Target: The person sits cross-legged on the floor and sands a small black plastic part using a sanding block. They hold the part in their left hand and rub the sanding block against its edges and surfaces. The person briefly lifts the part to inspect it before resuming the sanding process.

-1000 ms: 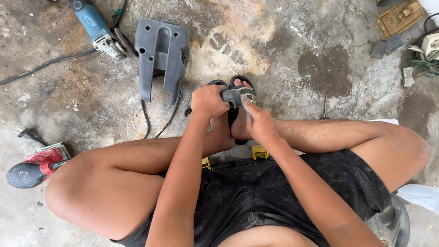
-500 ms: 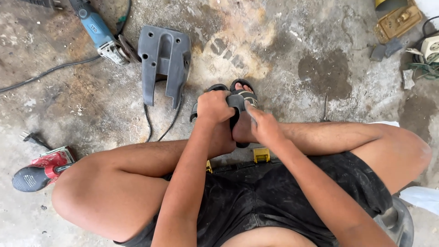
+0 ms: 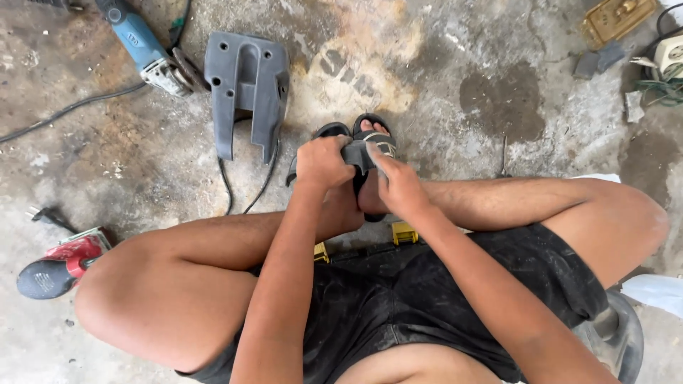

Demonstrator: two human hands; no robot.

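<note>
I sit low over a stained concrete floor with my knees spread and my sandalled feet together. My left hand and my right hand meet above the black sandals. Both hands grip a small dark grey piece between them; my left fist closes on one end and my right fingers pinch the other. What the piece is, I cannot tell. A grey plastic housing lies on the floor just beyond my left hand.
A blue angle grinder with its black cord lies at the upper left. A red and black power tool sits by my left knee. Brass-coloured hardware and a white socket block lie upper right. Yellow clips show under my legs.
The view has shifted slightly, so the floor items sit lower in frame. My hands stay together on the small dark piece over my feet.
</note>
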